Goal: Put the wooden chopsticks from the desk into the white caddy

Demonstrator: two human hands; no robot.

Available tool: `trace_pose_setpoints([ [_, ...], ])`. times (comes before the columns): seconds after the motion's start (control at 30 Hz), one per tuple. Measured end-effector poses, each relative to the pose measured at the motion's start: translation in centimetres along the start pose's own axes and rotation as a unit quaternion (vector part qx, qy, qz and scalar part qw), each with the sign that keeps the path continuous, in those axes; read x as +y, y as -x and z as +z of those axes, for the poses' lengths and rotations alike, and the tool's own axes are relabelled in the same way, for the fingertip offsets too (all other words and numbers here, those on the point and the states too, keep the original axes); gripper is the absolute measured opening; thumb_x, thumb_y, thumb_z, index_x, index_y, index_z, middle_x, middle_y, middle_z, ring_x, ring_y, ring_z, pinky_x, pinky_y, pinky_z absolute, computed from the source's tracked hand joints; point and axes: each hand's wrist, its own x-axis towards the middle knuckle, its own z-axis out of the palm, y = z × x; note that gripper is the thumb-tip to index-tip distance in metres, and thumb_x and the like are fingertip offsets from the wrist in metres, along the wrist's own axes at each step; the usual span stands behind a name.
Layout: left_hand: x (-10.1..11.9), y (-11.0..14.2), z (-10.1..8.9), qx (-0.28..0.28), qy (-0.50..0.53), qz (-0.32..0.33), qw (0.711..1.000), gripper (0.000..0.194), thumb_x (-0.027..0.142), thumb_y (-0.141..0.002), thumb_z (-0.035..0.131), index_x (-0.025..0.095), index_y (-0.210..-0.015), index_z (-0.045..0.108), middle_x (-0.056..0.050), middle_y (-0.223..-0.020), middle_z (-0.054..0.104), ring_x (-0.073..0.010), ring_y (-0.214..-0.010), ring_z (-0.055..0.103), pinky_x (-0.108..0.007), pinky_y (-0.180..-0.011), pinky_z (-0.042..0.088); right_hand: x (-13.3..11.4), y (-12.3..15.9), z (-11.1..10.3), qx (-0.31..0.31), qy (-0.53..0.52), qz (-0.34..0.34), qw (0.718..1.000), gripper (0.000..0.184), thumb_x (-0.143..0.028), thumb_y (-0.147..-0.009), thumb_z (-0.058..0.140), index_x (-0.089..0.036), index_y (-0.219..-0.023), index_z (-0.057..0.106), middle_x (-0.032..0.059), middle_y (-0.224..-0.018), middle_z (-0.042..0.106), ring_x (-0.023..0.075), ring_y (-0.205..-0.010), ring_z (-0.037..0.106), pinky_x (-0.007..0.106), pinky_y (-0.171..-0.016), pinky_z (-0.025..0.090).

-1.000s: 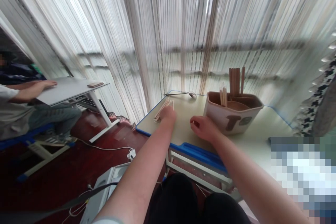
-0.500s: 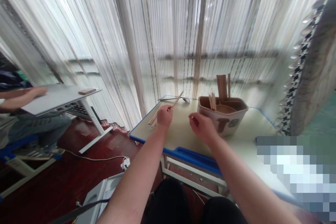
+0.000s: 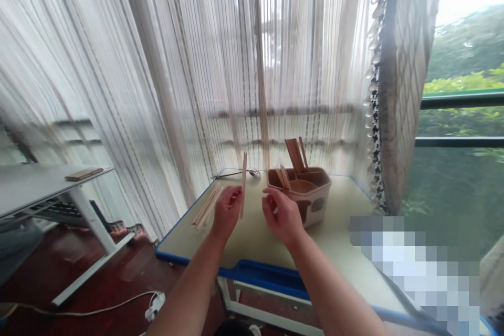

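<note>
My left hand [image 3: 227, 210] is closed on a wooden chopstick [image 3: 243, 178] that stands almost upright above the pale table [image 3: 252, 239]. To its left a loose pile of chopsticks [image 3: 207, 206] lies on the tabletop. My right hand [image 3: 280, 215] hovers just right of the held stick with its fingers curled in a pinch; I cannot make out anything in it. Behind it stands a beige holder [image 3: 305, 194] with wooden chopsticks and spoons sticking up.
A metal spoon [image 3: 238, 173] lies at the table's far edge against the string curtain [image 3: 197, 63]. A grey desk [image 3: 35, 184] with a small flat object stands at the left. A cable and plug [image 3: 153, 302] lie on the red floor. A blurred patch covers the table's right side.
My left hand lifted one chopstick off the pile and turned it upright. My right hand came closer to it. The view swung right, and the seated person at the left went out of sight.
</note>
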Motion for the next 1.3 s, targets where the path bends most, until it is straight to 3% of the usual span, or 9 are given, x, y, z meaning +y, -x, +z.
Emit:
trace_pose_setpoints([
  [0.17, 0.2, 0.3, 0.2, -0.018, 0.036, -0.027, 0.999, 0.014, 0.027, -0.076, 0.058, 0.019, -0.086, 0.063, -0.002, -0.081, 0.060, -0.0143, -0.075, 0.059, -0.024, -0.062, 0.050, -0.1, -0.1, 0.2, -0.010, 0.013, 0.001, 1.000, 0.013, -0.019, -0.083, 0.048, -0.019, -0.092, 0.057, 0.0023, -0.077, 0.062, 0.0101, -0.059, 0.057, 0.022, -0.059, 0.045],
  [0.33, 0.8, 0.5, 0.2, -0.070, 0.135, -0.106, 0.983, 0.016, 0.025, -0.068, 0.065, 0.017, -0.081, 0.065, -0.001, -0.073, 0.063, -0.0132, -0.068, 0.059, -0.024, -0.060, 0.048, -0.2, 0.0, 0.1, 0.001, 0.021, -0.011, 1.000, 0.022, -0.020, -0.084, 0.046, -0.019, -0.104, 0.055, 0.0040, -0.083, 0.063, 0.0101, -0.061, 0.057, 0.021, -0.060, 0.046],
  [0.47, 1.1, 0.2, -1.0, -0.130, 0.287, -0.225, 0.922, 0.019, 0.021, -0.062, 0.071, 0.018, -0.080, 0.067, 0.000, -0.069, 0.064, -0.0103, -0.057, 0.057, -0.020, -0.050, 0.045, 0.4, 0.0, 0.2, -0.009, 0.099, -0.049, 0.994, 0.036, -0.022, -0.088, 0.043, -0.022, -0.124, 0.049, 0.0051, -0.090, 0.064, 0.0111, -0.063, 0.058, 0.022, -0.059, 0.045],
  [0.6, 1.0, 0.1, -2.7, -0.226, 0.350, -0.291, 0.862, 0.019, 0.020, -0.059, 0.071, 0.018, -0.078, 0.068, -0.001, -0.064, 0.062, -0.0083, -0.050, 0.053, -0.017, -0.041, 0.039, 0.9, 0.1, 0.3, -0.035, 0.160, -0.084, 0.983, 0.040, -0.025, -0.089, 0.045, -0.029, -0.129, 0.046, 0.0024, -0.091, 0.064, 0.0120, -0.070, 0.059, 0.021, -0.058, 0.043],
  [0.77, 0.8, 0.3, -3.8, -0.375, 0.329, -0.312, 0.809, 0.024, 0.024, -0.057, 0.071, 0.017, -0.079, 0.067, -0.002, -0.058, 0.058, -0.0098, -0.040, 0.049, -0.017, -0.031, 0.033, 1.0, 0.3, 0.5, -0.013, 0.190, -0.122, 0.974, 0.033, -0.026, -0.087, 0.051, -0.032, -0.119, 0.057, 0.0025, -0.093, 0.062, 0.0119, -0.074, 0.057, 0.022, -0.061, 0.043],
  [0.9, 0.6, 0.4, -3.9, -0.387, 0.350, -0.316, 0.792, 0.027, 0.035, -0.057, 0.070, 0.014, -0.075, 0.067, -0.003, -0.059, 0.057, -0.0098, -0.039, 0.049, -0.018, -0.029, 0.032, 0.6, 0.3, 0.1, 0.029, 0.201, -0.158, 0.966, 0.019, -0.025, -0.084, 0.056, -0.029, -0.099, 0.066, 0.0036, -0.095, 0.063, 0.0172, -0.088, 0.055, 0.028, -0.074, 0.045],
  [0.97, 0.4, 0.3, -3.5, -0.356, 0.368, -0.313, 0.800, 0.032, 0.042, -0.061, 0.067, 0.015, -0.077, 0.066, -0.003, -0.057, 0.056, -0.0095, -0.037, 0.048, -0.017, -0.027, 0.030, 0.1, 0.1, -0.2, 0.033, 0.202, -0.166, 0.965, 0.017, -0.024, -0.083, 0.057, -0.028, -0.097, 0.066, 0.0034, -0.095, 0.064, 0.0189, -0.091, 0.054, 0.031, -0.080, 0.043],
  [1.1, 1.3, -0.7, -1.6, -0.204, 0.362, -0.261, 0.871, 0.023, 0.036, -0.067, 0.065, 0.016, -0.079, 0.064, 0.000, -0.061, 0.057, -0.0064, -0.040, 0.047, -0.016, -0.030, 0.033, -0.6, -0.6, -1.5, 0.061, 0.189, -0.145, 0.969, 0.019, -0.022, -0.085, 0.053, -0.024, -0.102, 0.062, 0.0055, -0.095, 0.065, 0.0185, -0.086, 0.053, 0.033, -0.078, 0.043],
  [1.3, 7.8, -5.0, 3.0, -0.072, 0.282, -0.063, 0.955, 0.028, 0.035, -0.072, 0.063, 0.016, -0.093, 0.065, -0.001, -0.072, 0.062, -0.0098, -0.055, 0.056, -0.020, -0.041, 0.045, 1.5, -1.8, -4.4, 0.216, 0.187, -0.042, 0.957, 0.020, -0.017, -0.086, 0.046, -0.020, -0.101, 0.059, 0.0097, -0.094, 0.062, 0.0214, -0.086, 0.052, 0.038, -0.078, 0.043],
])
